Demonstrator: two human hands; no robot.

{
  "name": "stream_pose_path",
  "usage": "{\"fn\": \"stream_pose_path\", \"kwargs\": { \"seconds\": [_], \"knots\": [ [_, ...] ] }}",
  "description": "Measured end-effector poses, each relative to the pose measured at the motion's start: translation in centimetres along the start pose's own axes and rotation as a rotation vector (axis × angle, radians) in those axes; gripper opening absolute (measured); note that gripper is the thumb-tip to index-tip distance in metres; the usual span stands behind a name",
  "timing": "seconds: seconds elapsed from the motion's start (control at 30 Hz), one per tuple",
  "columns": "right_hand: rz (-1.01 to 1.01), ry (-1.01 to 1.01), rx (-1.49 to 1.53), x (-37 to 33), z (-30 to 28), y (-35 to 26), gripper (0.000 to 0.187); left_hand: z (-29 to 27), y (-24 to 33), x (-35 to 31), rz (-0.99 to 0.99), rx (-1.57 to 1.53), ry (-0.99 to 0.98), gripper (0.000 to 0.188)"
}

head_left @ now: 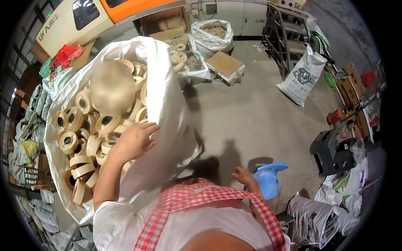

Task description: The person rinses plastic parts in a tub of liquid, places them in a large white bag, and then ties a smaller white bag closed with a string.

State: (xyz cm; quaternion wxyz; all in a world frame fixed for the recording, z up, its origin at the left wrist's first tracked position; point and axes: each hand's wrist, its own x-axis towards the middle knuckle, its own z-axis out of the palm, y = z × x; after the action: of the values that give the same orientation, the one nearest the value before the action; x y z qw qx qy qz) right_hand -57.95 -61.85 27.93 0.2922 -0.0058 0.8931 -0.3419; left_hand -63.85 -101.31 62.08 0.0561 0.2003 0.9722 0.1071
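A big white woven sack (161, 88) stands at my left, filled with beige ring-shaped plastic parts (68, 142), several with dark centres. My left hand (136, 140) reaches over its near right rim, palm down, fingers stretched and apart. Nothing shows in its grasp; whether it touches the sack's edge I cannot tell. A round blurred patch hides some of the rings farther back. Low beside my body, my right hand (243, 175) hangs with fingers loosely bent and nothing visible in them. It is nearest to a blue plastic stool or chair (268, 184).
Behind the sack lie an open bag of rings (180, 56), a white sack of small pieces (209, 46) and flat cardboard (225, 67). A filled white sack (302, 77) leans near metal steps (289, 42). A dark grey stool (333, 152) and plastic bags (314, 219) are at right.
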Motion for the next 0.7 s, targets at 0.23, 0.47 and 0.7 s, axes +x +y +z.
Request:
{"fn": "stream_pose_path", "kwargs": {
  "seconds": [0.23, 0.47, 0.7],
  "knots": [
    [0.055, 0.044, 0.11, 8.8, -6.2, 4.4, 0.048, 1.7, -2.7, 14.5, 0.097, -0.069, -0.063, 0.042],
    [0.328, 0.107, 0.07, 16.2, -11.8, 15.7, 0.045, 4.3, -4.6, 29.4, 0.238, 0.014, -0.195, 0.045],
    [0.299, -0.03, 0.173, 32.6, -17.5, 17.2, 0.045, 11.0, -6.1, 41.3, 0.158, -0.038, -0.381, 0.043]
  ]
}}
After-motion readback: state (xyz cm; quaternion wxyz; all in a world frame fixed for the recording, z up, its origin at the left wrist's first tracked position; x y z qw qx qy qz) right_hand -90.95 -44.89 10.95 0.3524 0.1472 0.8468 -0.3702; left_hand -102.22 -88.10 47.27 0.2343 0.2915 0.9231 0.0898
